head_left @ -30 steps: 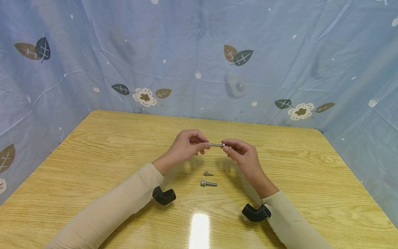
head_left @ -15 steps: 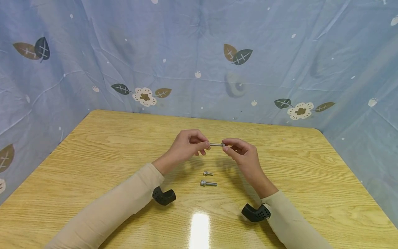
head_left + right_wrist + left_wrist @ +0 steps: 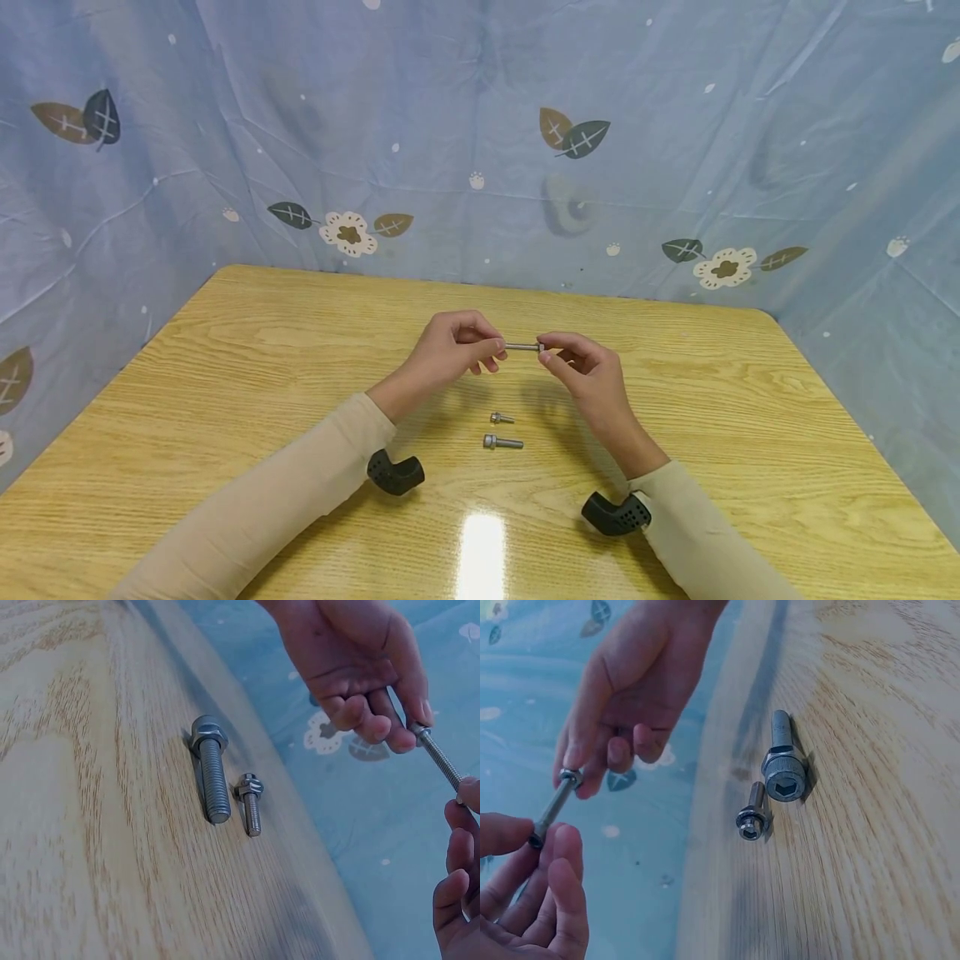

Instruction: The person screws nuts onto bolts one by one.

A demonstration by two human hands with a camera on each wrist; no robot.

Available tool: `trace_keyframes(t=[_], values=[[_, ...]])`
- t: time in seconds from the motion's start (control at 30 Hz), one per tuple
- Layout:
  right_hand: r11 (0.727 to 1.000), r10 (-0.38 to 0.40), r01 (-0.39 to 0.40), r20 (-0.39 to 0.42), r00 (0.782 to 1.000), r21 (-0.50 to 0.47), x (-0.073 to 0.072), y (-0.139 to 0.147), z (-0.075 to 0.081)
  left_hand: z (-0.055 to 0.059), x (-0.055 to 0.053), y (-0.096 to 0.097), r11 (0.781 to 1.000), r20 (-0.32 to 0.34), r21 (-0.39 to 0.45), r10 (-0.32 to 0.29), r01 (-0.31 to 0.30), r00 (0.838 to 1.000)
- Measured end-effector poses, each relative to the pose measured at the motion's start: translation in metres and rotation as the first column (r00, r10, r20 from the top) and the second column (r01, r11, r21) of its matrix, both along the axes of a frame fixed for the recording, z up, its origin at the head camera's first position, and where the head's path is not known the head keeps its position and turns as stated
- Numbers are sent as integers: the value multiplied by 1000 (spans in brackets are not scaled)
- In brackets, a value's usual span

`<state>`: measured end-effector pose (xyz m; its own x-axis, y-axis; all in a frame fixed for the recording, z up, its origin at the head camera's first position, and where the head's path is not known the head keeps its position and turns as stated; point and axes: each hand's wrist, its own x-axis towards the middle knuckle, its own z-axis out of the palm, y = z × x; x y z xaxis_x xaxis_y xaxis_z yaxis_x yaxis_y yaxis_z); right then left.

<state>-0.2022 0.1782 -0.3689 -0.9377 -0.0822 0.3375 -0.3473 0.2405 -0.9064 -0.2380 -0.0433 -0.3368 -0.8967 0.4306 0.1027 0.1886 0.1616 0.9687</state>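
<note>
A slim silver bolt (image 3: 522,347) is held level above the table between both hands. My left hand (image 3: 453,350) pinches its left end between thumb and fingers, and that end's socket shows in the left wrist view. At the other end, the thumb and forefinger of my right hand (image 3: 588,371) pinch a small nut (image 3: 570,777) on the bolt. Bare thread (image 3: 441,759) runs between the two grips. Below the hands lie two more socket-head bolts: a small bolt (image 3: 502,418) and a thicker bolt (image 3: 504,442), each with a nut up by its head.
The wooden table (image 3: 262,358) extends on all sides of the hands, with a bright glare patch near its front. A blue patterned curtain (image 3: 450,125) hangs behind and beside it. Black curved wrist mounts (image 3: 395,473) jut from both sleeves.
Both hands keep almost the same place and grip. The held bolt has risen very slightly, and the right fingers have shifted a little at the nut. The two lying bolts have not moved.
</note>
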Motion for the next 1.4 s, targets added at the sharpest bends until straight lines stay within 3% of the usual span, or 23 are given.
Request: trace_keyframes(t=[0.43, 0.8, 1.4], values=[[1000, -15, 15, 6, 1000, 8, 1, 0, 0, 0, 1, 1, 1000, -90, -13, -11, 10, 996], [1000, -17, 17, -20, 1000, -15, 2, -1, 1, 0, 1, 1, 1000, -60, 7, -8, 9, 998], [999, -31, 31, 58, 998, 9, 0, -3, -2, 0, 3, 1, 999, -136, -50, -9, 3, 991]])
